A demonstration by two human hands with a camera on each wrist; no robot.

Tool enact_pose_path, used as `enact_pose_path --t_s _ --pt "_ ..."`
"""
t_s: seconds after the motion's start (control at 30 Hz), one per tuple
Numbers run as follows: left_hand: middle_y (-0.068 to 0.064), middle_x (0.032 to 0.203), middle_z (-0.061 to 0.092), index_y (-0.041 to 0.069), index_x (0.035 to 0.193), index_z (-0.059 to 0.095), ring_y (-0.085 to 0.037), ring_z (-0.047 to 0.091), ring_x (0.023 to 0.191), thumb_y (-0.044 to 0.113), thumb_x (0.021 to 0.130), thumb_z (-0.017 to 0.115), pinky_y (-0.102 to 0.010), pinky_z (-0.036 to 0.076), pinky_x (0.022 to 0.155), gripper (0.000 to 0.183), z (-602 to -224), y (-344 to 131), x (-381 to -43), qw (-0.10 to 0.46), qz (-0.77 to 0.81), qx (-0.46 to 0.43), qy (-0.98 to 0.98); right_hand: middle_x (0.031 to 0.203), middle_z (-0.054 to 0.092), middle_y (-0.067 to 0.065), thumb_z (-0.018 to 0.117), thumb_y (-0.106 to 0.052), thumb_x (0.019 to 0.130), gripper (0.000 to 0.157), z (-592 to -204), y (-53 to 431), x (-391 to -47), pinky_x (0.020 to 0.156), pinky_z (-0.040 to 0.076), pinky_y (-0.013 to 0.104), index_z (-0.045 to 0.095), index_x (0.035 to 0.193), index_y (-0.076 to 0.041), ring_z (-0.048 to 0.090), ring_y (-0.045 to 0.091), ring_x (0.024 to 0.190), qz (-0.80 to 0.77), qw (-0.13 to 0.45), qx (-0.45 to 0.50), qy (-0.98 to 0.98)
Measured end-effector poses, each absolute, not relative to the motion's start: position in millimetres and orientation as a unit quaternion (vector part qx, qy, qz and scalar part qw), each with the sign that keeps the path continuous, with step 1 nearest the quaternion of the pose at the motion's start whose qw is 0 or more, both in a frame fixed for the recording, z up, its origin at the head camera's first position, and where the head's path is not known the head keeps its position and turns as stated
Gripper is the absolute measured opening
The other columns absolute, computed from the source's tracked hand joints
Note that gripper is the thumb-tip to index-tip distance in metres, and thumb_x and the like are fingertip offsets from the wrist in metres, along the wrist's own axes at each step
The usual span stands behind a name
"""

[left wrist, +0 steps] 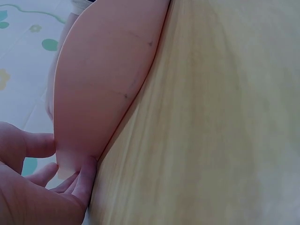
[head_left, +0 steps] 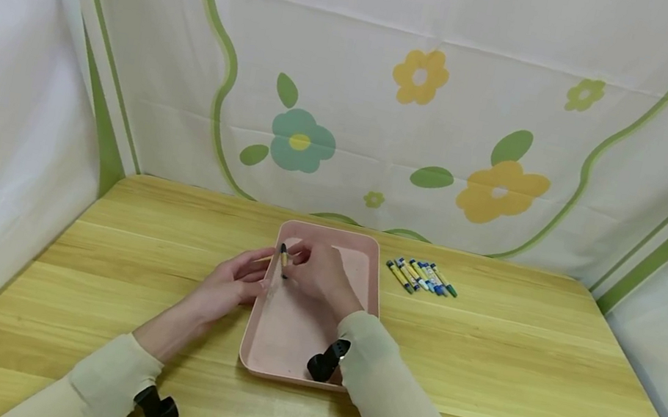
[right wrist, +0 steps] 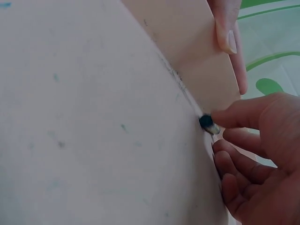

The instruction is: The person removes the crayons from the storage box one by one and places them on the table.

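In the head view, my right hand (head_left: 319, 273) reaches into a pink tray (head_left: 288, 357) and pinches a crayon (head_left: 284, 256) with a dark end and a yellowish wrapper. The crayon is close against the tray's left wall. In the right wrist view the dark tip of the crayon (right wrist: 206, 122) shows beside my right fingers (right wrist: 241, 112). My left hand (head_left: 232, 284) holds the tray's left edge. In the left wrist view, its thumb (left wrist: 40, 145) is at the rim and its fingers (left wrist: 86, 180) lie on the outer wall.
Several crayons (head_left: 422, 278) in blue, yellow and green wrappers lie in a row right of the tray. Small marks dot the tray floor (right wrist: 112, 126). The wooden table (head_left: 532, 378) is bordered by white cloth (head_left: 357, 78) printed with flowers at the back and sides.
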State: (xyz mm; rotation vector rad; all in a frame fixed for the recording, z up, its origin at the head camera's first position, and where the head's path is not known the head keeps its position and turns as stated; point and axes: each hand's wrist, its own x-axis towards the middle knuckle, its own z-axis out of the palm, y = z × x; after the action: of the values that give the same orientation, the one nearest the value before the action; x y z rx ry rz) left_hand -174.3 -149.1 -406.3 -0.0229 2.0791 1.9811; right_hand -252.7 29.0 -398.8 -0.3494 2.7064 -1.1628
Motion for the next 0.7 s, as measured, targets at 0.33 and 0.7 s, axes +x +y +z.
enact_pose_path --t_s 0.33,0.7 --pt "-0.019 0.169 0.04 0.014 0.166 0.034 -0.036 0.044 0.154 0.005 0.105 0.058 -0.03 0.053 0.104 0.067 -405.7 -149.6 -174.1 0.131 0.68 -0.006 0.722 0.101 0.074 0.001 0.083 -0.023 0.092 0.024 -400.4 31.8 -252.0 0.085 0.056 0.034 0.077 0.113 -0.012 0.064 0.018 0.091 -0.404 0.069 -0.11 0.905" --pt "-0.019 0.169 0.04 0.014 0.166 0.035 -0.037 0.045 0.154 0.004 0.104 0.058 -0.033 0.054 0.105 0.067 -405.9 -149.1 -174.1 0.129 0.678 -0.011 0.724 0.095 0.076 0.0 0.08 -0.013 0.093 0.016 -400.0 32.2 -253.0 0.081 0.055 0.032 0.083 0.108 -0.011 0.064 0.016 0.087 -0.386 0.05 -0.117 0.914"
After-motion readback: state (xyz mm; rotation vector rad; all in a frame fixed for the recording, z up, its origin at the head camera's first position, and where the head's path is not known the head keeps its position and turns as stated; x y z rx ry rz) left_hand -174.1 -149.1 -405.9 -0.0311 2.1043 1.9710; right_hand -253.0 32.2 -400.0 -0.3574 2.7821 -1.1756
